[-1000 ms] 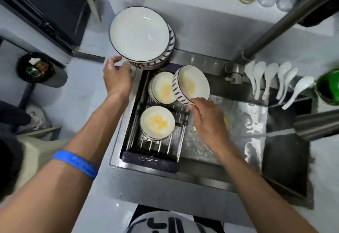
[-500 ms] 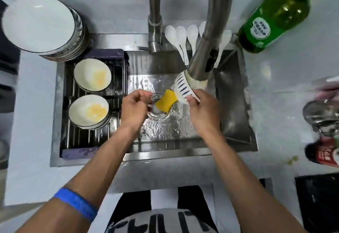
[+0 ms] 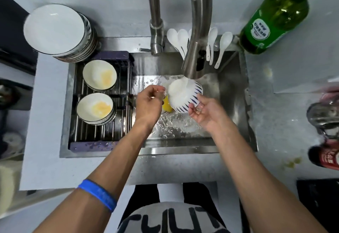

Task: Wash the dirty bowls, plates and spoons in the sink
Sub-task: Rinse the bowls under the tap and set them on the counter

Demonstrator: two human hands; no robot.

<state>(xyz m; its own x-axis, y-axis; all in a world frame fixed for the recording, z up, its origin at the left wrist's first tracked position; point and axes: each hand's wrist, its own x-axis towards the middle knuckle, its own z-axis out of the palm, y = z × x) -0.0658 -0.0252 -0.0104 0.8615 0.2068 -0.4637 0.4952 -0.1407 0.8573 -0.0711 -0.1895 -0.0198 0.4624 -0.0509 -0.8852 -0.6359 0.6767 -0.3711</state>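
A white bowl with blue stripes is turned bottom-up under the running tap in the sink. My right hand holds it from below at its lower right rim. My left hand is at the bowl's left side, fingers curled, with a yellow sponge showing just under it. Two stacks of dirty bowls with yellow residue sit on the drain rack. Several white spoons lie on the sink's back edge. Stacked plates stand on the counter at the left.
A green bottle stands at the sink's back right corner. Dark bottles and a metal object lie blurred at the right edge. Water splashes across the sink floor.
The bowl has been turned bottom-up under the water stream. My left hand moved up against the bowl's left side, covering most of the sponge. My right hand's grip shifted beneath the bowl.
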